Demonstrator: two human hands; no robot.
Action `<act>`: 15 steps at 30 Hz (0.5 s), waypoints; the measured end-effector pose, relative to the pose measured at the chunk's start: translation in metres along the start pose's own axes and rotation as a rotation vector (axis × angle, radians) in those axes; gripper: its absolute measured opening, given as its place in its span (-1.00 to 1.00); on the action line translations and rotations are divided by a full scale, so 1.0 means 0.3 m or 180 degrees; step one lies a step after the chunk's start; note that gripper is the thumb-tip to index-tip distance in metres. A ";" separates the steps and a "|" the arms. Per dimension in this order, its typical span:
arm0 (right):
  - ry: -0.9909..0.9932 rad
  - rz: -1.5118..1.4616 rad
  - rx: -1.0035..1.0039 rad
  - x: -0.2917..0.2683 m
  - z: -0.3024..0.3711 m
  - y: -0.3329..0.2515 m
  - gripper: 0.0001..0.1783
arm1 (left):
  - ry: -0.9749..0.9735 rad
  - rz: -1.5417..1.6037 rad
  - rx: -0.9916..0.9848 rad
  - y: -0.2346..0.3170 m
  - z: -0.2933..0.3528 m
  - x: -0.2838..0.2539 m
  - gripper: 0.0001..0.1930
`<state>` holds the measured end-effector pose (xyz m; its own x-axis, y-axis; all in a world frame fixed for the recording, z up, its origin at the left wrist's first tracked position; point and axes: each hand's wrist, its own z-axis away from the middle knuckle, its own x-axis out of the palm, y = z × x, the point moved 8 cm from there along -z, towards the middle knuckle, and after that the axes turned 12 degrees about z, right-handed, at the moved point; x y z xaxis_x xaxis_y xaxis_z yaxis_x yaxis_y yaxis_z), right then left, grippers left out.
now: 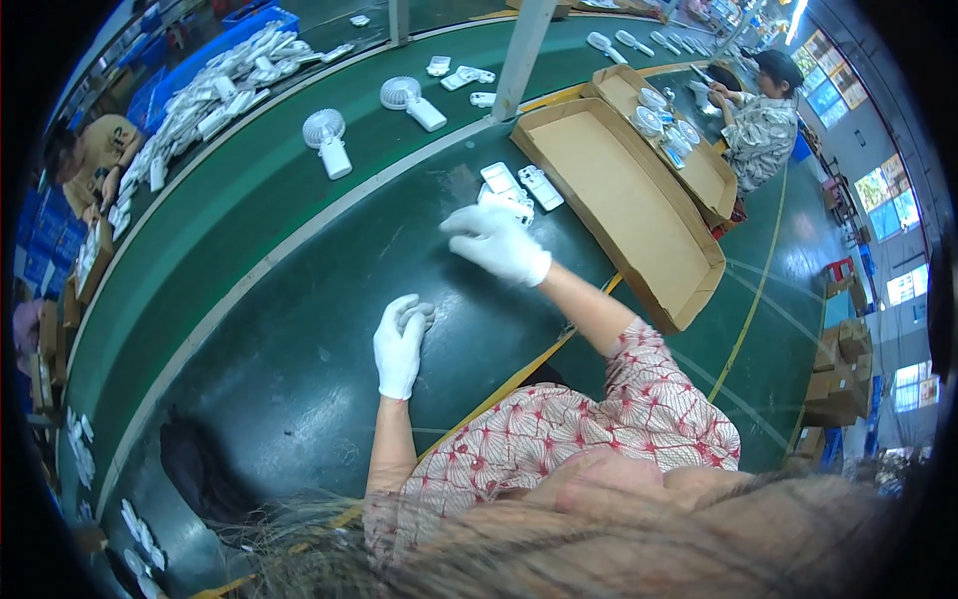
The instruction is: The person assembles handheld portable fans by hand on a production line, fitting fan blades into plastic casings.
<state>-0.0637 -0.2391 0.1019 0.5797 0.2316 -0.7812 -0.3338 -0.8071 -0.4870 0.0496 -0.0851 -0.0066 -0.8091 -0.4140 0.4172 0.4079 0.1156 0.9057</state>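
1. Just short of the white casings, the gloved right hand has its fingers loosely bent and close together; I see nothing pinched, though I cannot tell whether they touch.
2. Those casings lie in a small cluster beyond the right fingers, some overlapping.
3. Left of them, the gloved left hand has half-curled fingers, holding nothing that shows.
4. I'd judge the casings light, stiff and slippery under gloves, their thin rims breakable; the long side edges seem the best grip.
5. A cardboard tray sits to the right of the right fingers.
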 end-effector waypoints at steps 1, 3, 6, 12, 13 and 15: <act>-0.0102 -0.0237 0.0531 -0.059 0.005 0.061 -0.77 | 0.0042 -0.0033 0.0008 -0.002 0.005 -0.007 -0.71; 0.0584 0.0388 0.0628 -0.230 -0.010 0.240 -0.81 | 0.0096 -0.0097 0.0041 0.002 0.019 -0.013 -0.71; 0.1147 0.0979 0.1348 -0.514 0.022 0.660 -0.75 | 0.0157 -0.0149 -0.0009 0.004 0.025 -0.004 -0.71; 0.0702 0.2838 0.2855 -0.923 0.246 1.354 -0.64 | 0.0222 -0.0226 0.0021 0.002 0.026 -0.023 -0.71; 0.0662 0.2969 0.2948 -0.986 0.306 1.445 -0.64 | 0.0175 -0.0298 -0.0001 0.006 0.019 -0.009 -0.71; 0.0460 0.2965 0.2962 -1.000 0.322 1.564 -0.61 | 0.0227 -0.0429 -0.0011 -0.001 0.015 -0.009 -0.71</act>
<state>-0.4662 -0.6349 0.0700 -0.0883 -0.3089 -0.9470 -0.9957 0.0529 0.0756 0.0500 -0.0800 -0.0076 -0.8245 -0.4887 0.2853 0.2991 0.0516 0.9528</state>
